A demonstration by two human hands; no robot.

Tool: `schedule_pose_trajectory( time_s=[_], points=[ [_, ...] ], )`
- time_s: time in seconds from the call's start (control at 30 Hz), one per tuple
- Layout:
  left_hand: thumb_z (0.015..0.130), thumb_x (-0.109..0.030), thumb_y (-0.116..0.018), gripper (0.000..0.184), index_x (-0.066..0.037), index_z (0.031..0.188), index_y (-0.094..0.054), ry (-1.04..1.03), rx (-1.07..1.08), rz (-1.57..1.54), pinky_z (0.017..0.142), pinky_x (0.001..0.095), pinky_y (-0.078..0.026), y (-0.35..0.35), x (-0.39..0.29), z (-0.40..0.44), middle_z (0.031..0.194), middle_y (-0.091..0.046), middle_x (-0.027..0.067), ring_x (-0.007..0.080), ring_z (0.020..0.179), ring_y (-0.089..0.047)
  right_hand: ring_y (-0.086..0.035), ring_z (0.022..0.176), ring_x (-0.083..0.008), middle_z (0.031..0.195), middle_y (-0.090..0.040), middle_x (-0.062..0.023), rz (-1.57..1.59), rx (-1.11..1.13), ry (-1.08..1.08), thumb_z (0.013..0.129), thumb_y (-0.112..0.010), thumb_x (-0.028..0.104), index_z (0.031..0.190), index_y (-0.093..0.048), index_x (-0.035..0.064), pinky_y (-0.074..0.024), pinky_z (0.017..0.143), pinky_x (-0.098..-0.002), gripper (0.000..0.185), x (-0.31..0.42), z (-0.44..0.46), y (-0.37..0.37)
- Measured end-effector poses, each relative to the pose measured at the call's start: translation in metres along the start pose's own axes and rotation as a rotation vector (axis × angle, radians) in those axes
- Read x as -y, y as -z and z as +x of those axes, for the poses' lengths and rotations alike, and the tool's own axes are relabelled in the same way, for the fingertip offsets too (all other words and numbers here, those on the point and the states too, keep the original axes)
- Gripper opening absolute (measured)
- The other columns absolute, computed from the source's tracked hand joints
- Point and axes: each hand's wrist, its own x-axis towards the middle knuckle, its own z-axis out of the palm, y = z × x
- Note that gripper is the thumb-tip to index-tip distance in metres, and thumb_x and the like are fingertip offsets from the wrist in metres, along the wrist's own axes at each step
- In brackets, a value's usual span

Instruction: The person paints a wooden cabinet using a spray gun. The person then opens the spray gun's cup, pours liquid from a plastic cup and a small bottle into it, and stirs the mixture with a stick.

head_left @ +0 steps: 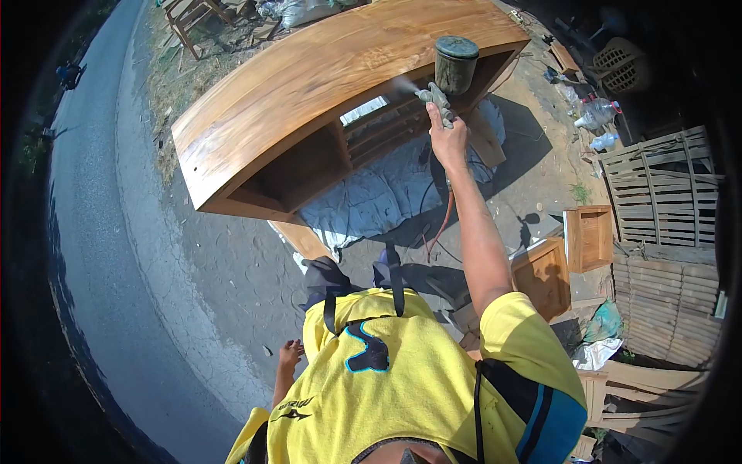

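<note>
A grey metal spray gun [435, 100] with a dark green cylindrical cup [455, 68] is misting just ahead of the right hand [449, 142]. Steady, overlapping strokes would suit the long brown wooden cabinet [325, 85] beyond. The right hand is gripping the gun; the left hand [291, 354] is hanging loosely open, apparently holding nothing.

Cabinet [340, 77] stands over sheeting [367, 197] (road [93, 193] at left).

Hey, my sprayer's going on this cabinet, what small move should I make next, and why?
Probably sweep your right hand slowly left, keeping the sprayer off the wood: mist is already leaving it leftward, and most of the cabinet stretches that way.
</note>
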Motion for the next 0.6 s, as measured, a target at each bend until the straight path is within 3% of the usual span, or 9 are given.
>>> schedule_pose_trajectory(
  time_s=[0.07,0.37,0.47,0.53,0.6],
  points=[
    [0.103,-0.039,-0.067,0.05,-0.008,0.14,-0.057,-0.007,0.005,0.09,0.076,0.0392,-0.053,-0.018,-0.038,-0.019,0.109,-0.076,0.0056,0.0201,0.095,-0.075,-0.07,0.067,-0.0289,0.064,-0.067,-0.0126,-0.063,-0.088,0.042,0.096,-0.066,0.062,0.083,-0.074,-0.0015,-0.0524,0.071,-0.0444,0.066,-0.019,0.029,0.013],
    [0.105,-0.036,-0.063,0.043,-0.009,0.137,-0.059,-0.03,0.1,0.259,0.077,0.0408,-0.053,-0.094,-0.15,0.014,0.111,-0.077,0.0073,0.0235,0.097,-0.076,-0.072,0.072,-0.0295,0.068,-0.07,-0.0118,-0.134,-0.194,-0.025,0.096,-0.066,0.061,0.083,-0.076,0.0007,-0.0529,0.075,-0.0434,0.063,-0.058,0.162,0.087],
    [0.105,-0.036,-0.062,0.041,-0.009,0.136,-0.06,-0.074,0.122,0.32,0.076,0.0406,-0.053,-0.12,-0.225,0.034,0.11,-0.077,0.007,0.0222,0.096,-0.076,-0.072,0.074,-0.0305,0.07,-0.071,-0.0127,-0.136,-0.176,-0.092,0.096,-0.066,0.061,0.085,-0.076,0.0,-0.0531,0.077,-0.044,0.063,-0.053,0.2,0.114],
    [0.106,-0.036,-0.062,0.039,-0.009,0.135,-0.062,-0.066,0.131,0.325,0.075,0.0398,-0.053,-0.137,-0.279,0.054,0.108,-0.077,0.0067,0.0205,0.093,-0.076,-0.073,0.084,-0.0424,0.076,-0.073,-0.022,-0.177,-0.188,-0.152,0.097,-0.065,0.06,0.095,-0.078,0.0008,-0.0534,0.081,-0.0499,0.061,-0.068,0.234,0.129],
    [0.106,-0.037,-0.062,0.038,-0.01,0.132,-0.064,-0.067,0.158,0.201,0.074,0.0381,-0.053,-0.146,-0.311,0.104,0.107,-0.077,0.0067,0.0196,0.091,-0.075,-0.073,0.087,-0.0437,0.078,-0.074,-0.0223,-0.197,-0.232,-0.143,0.097,-0.065,0.059,0.096,-0.079,0.0011,-0.0534,0.083,-0.0502,0.06,-0.083,0.269,0.145]
  ],
)
